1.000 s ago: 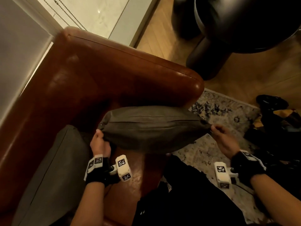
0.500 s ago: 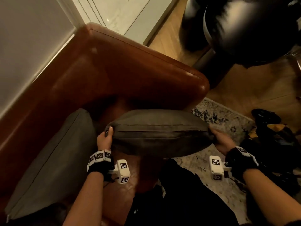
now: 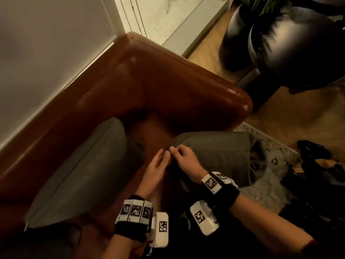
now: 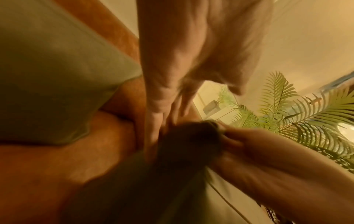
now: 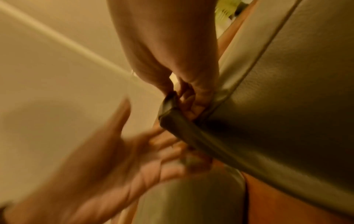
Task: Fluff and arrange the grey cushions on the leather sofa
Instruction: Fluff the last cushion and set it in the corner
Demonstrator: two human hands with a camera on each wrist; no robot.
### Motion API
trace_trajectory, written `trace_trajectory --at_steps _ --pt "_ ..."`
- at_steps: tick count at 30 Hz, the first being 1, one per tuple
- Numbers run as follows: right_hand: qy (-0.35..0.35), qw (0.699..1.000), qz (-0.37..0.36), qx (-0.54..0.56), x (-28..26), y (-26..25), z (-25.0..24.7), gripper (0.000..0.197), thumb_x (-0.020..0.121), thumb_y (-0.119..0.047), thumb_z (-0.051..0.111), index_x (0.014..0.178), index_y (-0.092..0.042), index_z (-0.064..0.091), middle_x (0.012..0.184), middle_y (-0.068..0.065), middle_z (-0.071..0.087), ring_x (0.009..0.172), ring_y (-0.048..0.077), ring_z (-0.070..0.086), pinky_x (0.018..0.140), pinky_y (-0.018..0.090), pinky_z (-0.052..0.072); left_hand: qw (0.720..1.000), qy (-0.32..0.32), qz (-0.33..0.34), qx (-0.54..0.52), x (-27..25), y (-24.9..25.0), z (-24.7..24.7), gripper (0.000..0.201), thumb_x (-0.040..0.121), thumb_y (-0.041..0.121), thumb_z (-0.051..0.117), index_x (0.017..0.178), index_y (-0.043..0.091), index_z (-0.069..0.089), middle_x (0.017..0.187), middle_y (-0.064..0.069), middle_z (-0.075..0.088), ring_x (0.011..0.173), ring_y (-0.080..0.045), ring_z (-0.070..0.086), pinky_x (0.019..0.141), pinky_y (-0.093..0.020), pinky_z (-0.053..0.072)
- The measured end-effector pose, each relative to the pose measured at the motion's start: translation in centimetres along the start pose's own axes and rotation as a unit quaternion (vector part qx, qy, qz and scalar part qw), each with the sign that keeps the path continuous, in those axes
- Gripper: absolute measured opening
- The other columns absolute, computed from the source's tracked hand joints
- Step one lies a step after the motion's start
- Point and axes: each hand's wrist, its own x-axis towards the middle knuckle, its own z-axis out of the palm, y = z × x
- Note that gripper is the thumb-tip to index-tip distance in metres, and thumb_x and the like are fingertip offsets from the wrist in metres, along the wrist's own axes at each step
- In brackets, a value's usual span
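One grey cushion [image 3: 220,152] lies across the front edge of the brown leather sofa [image 3: 168,86], over my lap. My right hand [image 3: 179,152] pinches its left corner; the right wrist view shows thumb and fingers of that right hand [image 5: 172,91] closed on the corner seam of the cushion [image 5: 287,91]. My left hand [image 3: 158,161] is just left of that corner with straight fingers, holding nothing; in the blurred left wrist view the fingers [image 4: 162,115] reach the dark corner [image 4: 191,139]. A second grey cushion [image 3: 84,174] leans against the sofa back.
The sofa's armrest [image 3: 233,101] rises behind the held cushion. A large black round object [image 3: 298,43] and a palm plant [image 4: 306,113] stand beyond it on wood floor. A patterned rug [image 3: 270,184] and dark items [image 3: 317,161] lie on the right. A wall runs along the left.
My right hand left the cushion's right end and crossed to its left corner. My left hand let go of that corner and straightened. The cushion sank lower and to the right.
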Motion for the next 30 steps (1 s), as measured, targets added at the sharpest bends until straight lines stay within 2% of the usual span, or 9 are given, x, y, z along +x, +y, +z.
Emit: trace_trajectory --at_steps 3,6,9,12,15,18,21,25,30 --pt "-0.109 0.993 -0.025 -0.046 0.5 1.2 2.3 0.016 0.095 -0.011 0.048 0.089 -0.011 0.063 0.085 0.003 0.064 0.083 0.011 0.059 0.080 0.031 0.043 0.995 0.090 0.006 0.037 0.2 -2.0 0.3 0.061 0.090 0.033 0.055 0.143 0.013 0.032 0.141 -0.008 0.044 0.134 -0.020 0.039 0.104 -0.022 0.031" --pt "-0.203 0.962 -0.081 -0.163 0.7 1.4 0.4 0.030 0.094 -0.003 0.047 0.122 -0.002 0.059 0.123 0.014 0.063 0.116 0.020 0.056 0.100 0.021 0.036 0.979 0.195 0.003 0.050 0.9 -3.1 -0.4 0.040 0.090 0.020 0.058 0.125 0.001 0.053 0.126 -0.019 0.058 0.121 -0.030 0.053 0.093 -0.027 0.038" --pt "-0.031 0.951 -0.181 -0.251 0.7 3.3 -4.5 0.024 0.089 -0.005 0.051 0.109 -0.003 0.064 0.109 0.016 0.064 0.106 0.029 0.058 0.094 0.025 0.039 0.969 0.237 0.007 0.067 1.5 -2.5 0.0 0.036 0.093 0.024 0.052 0.119 -0.001 0.053 0.120 -0.023 0.059 0.116 -0.035 0.053 0.092 -0.032 0.039" --pt "0.217 0.921 -0.074 -0.314 0.5 6.3 -11.7 0.017 0.089 -0.006 0.051 0.104 -0.004 0.059 0.107 0.018 0.058 0.103 0.034 0.053 0.090 0.042 0.042 0.964 0.261 0.018 0.055 1.8 -1.4 0.6 0.032 0.093 0.027 0.051 0.111 0.000 0.049 0.114 -0.024 0.060 0.108 -0.035 0.055 0.078 -0.027 0.034" --pt "0.195 0.932 0.048 -0.302 0.0 8.6 -15.9 0.020 0.092 -0.009 0.052 0.110 -0.002 0.054 0.116 0.018 0.052 0.111 0.034 0.048 0.095 0.041 0.039 0.964 0.257 0.033 0.064 2.1 -1.2 0.1 0.029 0.092 0.029 0.053 0.104 0.003 0.051 0.108 -0.020 0.060 0.105 -0.032 0.055 0.079 -0.026 0.032" --pt "0.154 0.926 0.027 -0.343 0.7 9.8 -16.4 0.029 0.093 -0.016 0.053 0.119 -0.004 0.055 0.123 0.016 0.050 0.115 0.033 0.047 0.099 0.042 0.040 0.960 0.254 0.069 0.097 2.6 -1.6 -0.2 0.034 0.088 0.034 0.059 0.102 0.003 0.056 0.104 -0.016 0.063 0.101 -0.031 0.057 0.083 -0.030 0.040" --pt "0.148 0.905 0.014 -0.398 1.7 9.7 -16.5 0.019 0.090 -0.012 0.055 0.106 -0.006 0.062 0.113 0.012 0.056 0.106 0.033 0.048 0.090 0.043 0.042 0.954 0.258 0.090 0.120 2.5 -1.8 -0.1 0.029 0.088 0.030 0.059 0.097 0.003 0.058 0.098 -0.016 0.063 0.094 -0.027 0.057 0.080 -0.030 0.041" --pt "0.192 0.967 -0.027 -0.167 0.2 9.0 -19.5 0.005 0.089 -0.012 0.059 0.087 -0.010 0.064 0.093 0.006 0.059 0.088 0.021 0.053 0.072 0.025 0.040 0.945 0.282 0.099 0.136 2.5 -1.4 -1.5 0.027 0.090 0.022 0.057 0.094 -0.005 0.062 0.092 -0.024 0.065 0.092 -0.035 0.059 0.077 -0.029 0.036" --pt "0.156 0.987 0.031 0.034 -1.7 9.3 -20.5 0.009 0.091 -0.023 0.057 0.090 -0.019 0.065 0.099 0.004 0.061 0.091 0.018 0.055 0.072 0.028 0.043 0.942 0.279 0.117 0.144 3.0 -0.4 -1.7 0.028 0.092 0.021 0.054 0.095 -0.005 0.062 0.092 -0.023 0.064 0.084 -0.024 0.052 0.075 -0.026 0.034"
